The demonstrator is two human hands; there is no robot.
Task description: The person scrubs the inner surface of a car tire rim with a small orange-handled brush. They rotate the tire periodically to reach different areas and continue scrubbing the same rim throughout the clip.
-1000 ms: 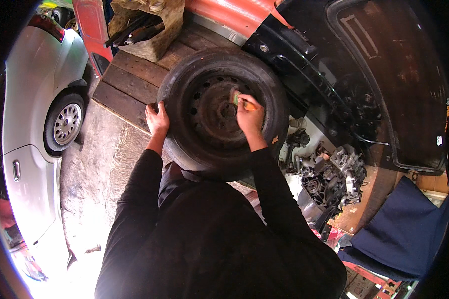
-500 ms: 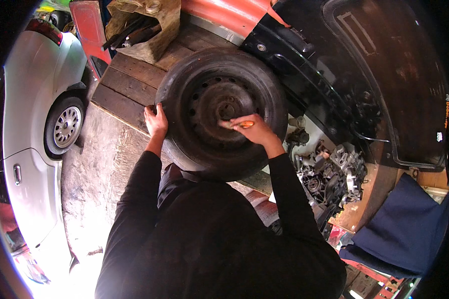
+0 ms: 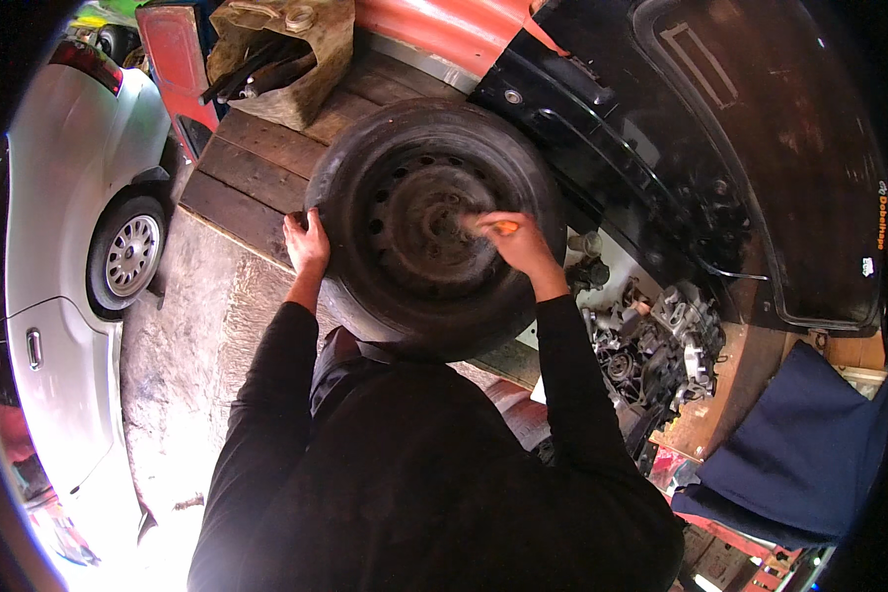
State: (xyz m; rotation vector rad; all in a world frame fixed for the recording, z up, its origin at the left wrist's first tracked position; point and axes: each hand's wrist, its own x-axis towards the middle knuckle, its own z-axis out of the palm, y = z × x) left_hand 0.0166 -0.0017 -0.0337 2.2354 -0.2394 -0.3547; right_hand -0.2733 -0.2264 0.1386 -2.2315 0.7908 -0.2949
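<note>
A car wheel, a black tyre (image 3: 350, 286) on a dusty steel rim (image 3: 419, 232), lies flat before me on a wooden bench. My left hand (image 3: 308, 244) grips the tyre's left side, fingers bent against the sidewall. Over the middle of the rim, my right hand (image 3: 518, 241) is closed on a small brush (image 3: 504, 228) with an orange handle. Its bristle end is smeared by motion near the hub hole, so I cannot tell whether it touches the metal.
Dark planks (image 3: 252, 168) carry an open bag (image 3: 331, 59) of tools at the back. A silver car (image 3: 64, 217) stands left. To the right are a large black panel (image 3: 770, 168), greasy metal engine parts (image 3: 651, 345) and a folded navy cloth (image 3: 789, 444).
My right hand has shifted slightly right and up with the brush, whose bristles have moved from below the hub hole to its right. The left hand stays on the tyre.
</note>
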